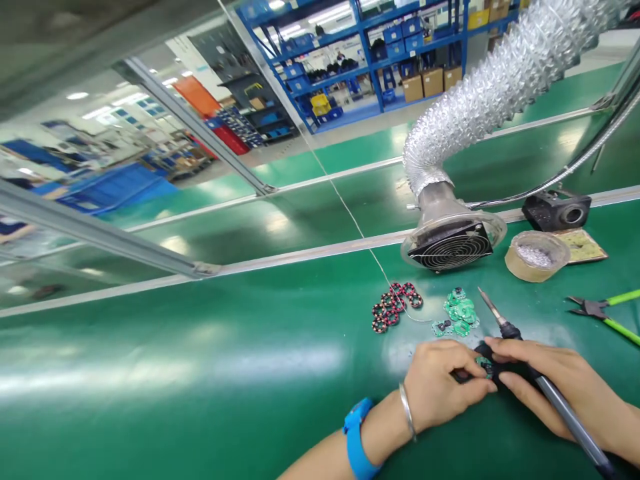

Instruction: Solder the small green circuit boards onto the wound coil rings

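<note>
Small green board (483,364) is being pinched flat on a black fixture (505,371) by left hand (440,383) fingertips, soldering iron (543,387) being gripped pen-style in right hand (560,390), tip lifted clear.

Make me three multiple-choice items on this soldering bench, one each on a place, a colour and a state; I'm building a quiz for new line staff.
1. Where do the green-handled cutters lie?
A. at the right edge of the green mat
B. under the fan
C. beside the left wrist

2. What colour is the band on the left wrist?
A. red
B. blue
C. yellow

3. How is the soldering iron kept?
A. lying loose on the mat
B. parked in a stand
C. held in the right hand, tip up and away from the small black part

Answers:
1 A: the cutters rest at the far right, past the tape roll.
2 B: the band is bright blue, next to a thin metal bangle.
3 C: the right hand wraps the handle while the left hand pinches the black part.
</note>
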`<state>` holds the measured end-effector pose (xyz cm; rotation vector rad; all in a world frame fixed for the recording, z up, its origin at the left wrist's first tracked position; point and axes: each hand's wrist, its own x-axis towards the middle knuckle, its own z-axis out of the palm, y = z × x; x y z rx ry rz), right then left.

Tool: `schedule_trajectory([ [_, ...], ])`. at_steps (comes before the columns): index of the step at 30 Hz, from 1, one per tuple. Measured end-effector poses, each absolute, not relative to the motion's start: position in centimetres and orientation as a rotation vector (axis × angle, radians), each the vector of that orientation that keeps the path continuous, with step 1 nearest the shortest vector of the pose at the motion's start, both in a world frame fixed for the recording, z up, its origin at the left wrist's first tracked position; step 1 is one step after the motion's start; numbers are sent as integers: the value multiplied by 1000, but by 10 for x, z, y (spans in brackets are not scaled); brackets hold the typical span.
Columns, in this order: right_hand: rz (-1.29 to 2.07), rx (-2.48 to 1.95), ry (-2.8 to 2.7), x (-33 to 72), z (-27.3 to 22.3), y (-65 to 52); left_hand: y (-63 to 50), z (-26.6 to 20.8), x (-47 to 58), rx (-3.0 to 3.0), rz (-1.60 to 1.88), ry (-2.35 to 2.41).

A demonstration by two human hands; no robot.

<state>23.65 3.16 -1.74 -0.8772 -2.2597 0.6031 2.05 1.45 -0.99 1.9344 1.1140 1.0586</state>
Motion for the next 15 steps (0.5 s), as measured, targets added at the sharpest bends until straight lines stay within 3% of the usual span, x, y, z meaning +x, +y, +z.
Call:
schedule_trajectory([
  [4,536,-871,-2274,235,-18,31,3,-4,-17,1917,919,1202],
  [15,459,-873,-2272,231,-19,31,-4,1,-79,1803,773,2036],
])
